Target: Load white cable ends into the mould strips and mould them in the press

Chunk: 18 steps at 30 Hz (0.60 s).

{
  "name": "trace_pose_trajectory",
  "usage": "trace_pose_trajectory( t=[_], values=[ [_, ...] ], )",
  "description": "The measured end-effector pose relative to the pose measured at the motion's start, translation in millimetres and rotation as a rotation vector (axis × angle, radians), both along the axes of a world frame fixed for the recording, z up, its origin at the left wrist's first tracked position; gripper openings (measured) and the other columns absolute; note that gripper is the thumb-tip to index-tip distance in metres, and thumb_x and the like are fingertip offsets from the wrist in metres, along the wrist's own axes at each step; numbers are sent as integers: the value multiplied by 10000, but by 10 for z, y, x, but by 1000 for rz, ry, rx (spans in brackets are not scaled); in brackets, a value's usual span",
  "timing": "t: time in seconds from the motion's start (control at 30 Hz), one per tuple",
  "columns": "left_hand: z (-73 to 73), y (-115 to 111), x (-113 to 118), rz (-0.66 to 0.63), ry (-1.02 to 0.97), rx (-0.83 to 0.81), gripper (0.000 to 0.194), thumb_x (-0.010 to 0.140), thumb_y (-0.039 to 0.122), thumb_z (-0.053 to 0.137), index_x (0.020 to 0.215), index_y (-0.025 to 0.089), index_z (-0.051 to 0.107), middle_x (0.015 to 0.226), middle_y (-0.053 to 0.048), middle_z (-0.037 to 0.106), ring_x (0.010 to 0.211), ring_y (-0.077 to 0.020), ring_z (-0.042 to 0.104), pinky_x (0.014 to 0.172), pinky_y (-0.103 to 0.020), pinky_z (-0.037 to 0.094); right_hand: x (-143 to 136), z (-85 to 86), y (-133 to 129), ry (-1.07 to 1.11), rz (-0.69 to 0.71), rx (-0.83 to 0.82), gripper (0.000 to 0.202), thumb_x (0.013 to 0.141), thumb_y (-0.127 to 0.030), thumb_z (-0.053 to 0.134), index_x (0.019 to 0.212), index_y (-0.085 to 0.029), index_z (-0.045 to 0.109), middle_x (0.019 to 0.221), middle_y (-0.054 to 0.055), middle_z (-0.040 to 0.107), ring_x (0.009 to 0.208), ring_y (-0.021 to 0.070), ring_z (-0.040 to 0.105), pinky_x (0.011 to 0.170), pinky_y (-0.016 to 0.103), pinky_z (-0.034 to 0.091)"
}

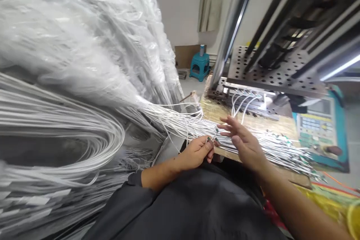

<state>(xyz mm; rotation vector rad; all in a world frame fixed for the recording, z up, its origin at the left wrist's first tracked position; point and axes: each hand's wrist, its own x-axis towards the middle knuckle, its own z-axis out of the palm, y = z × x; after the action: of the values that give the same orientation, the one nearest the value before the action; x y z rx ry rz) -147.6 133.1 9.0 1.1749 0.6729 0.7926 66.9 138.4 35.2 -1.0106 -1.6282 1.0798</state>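
Observation:
My left hand is closed on a few small cable ends with green and metal tips, at the front edge of the work table. Just to its right, my right hand is open, its fingers apart and pointing toward those ends, over a bundle of white cables. The bundle lies across the table, its green and metal tips toward the right. Behind my right hand, several white cables loop up into the metal fixture of a machine.
Large plastic-wrapped cable bundles hang at the left, above looped white cables. A machine with a perforated plate stands over the table. A teal control panel is at the right. A teal stool stands behind.

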Motion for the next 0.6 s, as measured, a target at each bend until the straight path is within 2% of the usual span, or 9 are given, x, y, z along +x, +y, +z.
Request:
trace_pose_trajectory(
  t=[0.1, 0.17, 0.27, 0.33, 0.4, 0.47, 0.5, 0.6],
  values=[
    [34, -48, 297, -168, 79, 53, 465, 1012, 580, 457, 815, 172, 560, 666, 5, 537, 595, -113, 531, 647, -269, 431, 1, -81, -316, -40, -51, 51, 506, 1025, -450, 497, 1528, -448, 453, 1527, 34, 550, 1345, 293, 582, 1086, 532, 535],
    [31, -106, 486, -249, 122, 60, 500, 1006, 599, 447, 736, 183, 512, 635, 12, 501, 572, -112, 484, 605, -265, 401, 147, -162, -475, -135, -39, 91, 461, 1023, -417, 498, 1480, -469, 519, 1471, 4, 608, 1349, 287, 582, 1141, 535, 489],
    [-8, -195, 716, -337, 161, 53, 463, 1005, 601, 436, 835, 188, 558, 647, 35, 440, 559, -111, 404, 554, -255, 343, 557, -306, -720, -170, -22, 81, 470, 1020, -454, 473, 1488, -463, 514, 1455, -1, 623, 1338, 299, 591, 1124, 542, 500],
    [-28, -236, 832, -388, 215, 119, 426, 1024, 563, 413, 958, 190, 609, 687, 26, 467, 598, -123, 426, 591, -258, 369, 878, -388, -877, -154, -177, 38, 463, 1022, -463, 458, 1480, -447, 526, 1431, 18, 641, 1279, 310, 629, 1063, 550, 539],
    [-28, -266, 924, -438, 292, 241, 379, 1043, 491, 394, 999, 194, 627, 736, 4, 527, 652, -138, 486, 652, -268, 411, 1157, -440, -989, -196, -417, 15, 412, 1013, -422, 502, 1416, -441, 586, 1348, 32, 684, 1186, 310, 672, 1018, 553, 553],
    [-21, -302, 996, -484, 354, 386, 306, 1047, 400, 397, 966, 201, 615, 800, -23, 584, 718, -156, 543, 711, -279, 437, 1340, -470, -1016, -307, -574, 42, 353, 986, -366, 574, 1324, -429, 653, 1254, 37, 715, 1128, 313, 686, 1018, 556, 541],
    [-23, -326, 1020, -500, 383, 460, 268, 1043, 363, 405, 954, 207, 604, 830, -34, 606, 746, -165, 566, 729, -284, 442, 1384, -484, -992, -366, -593, 82, 332, 970, -345, 604, 1286, -420, 675, 1221, 41, 723, 1117, 318, 686, 1020, 553, 536],
    [-79, -426, 1020, -529, 512, 598, 215, 1036, 349, 431, 959, 224, 589, 863, -44, 645, 770, -185, 618, 720, -288, 441, 1312, -556, -791, -463, -465, 254, 299, 938, -292, 656, 1217, -388, 703, 1130, 55, 737, 1049, 309, 698, 961, 506, 554]
  ],
)
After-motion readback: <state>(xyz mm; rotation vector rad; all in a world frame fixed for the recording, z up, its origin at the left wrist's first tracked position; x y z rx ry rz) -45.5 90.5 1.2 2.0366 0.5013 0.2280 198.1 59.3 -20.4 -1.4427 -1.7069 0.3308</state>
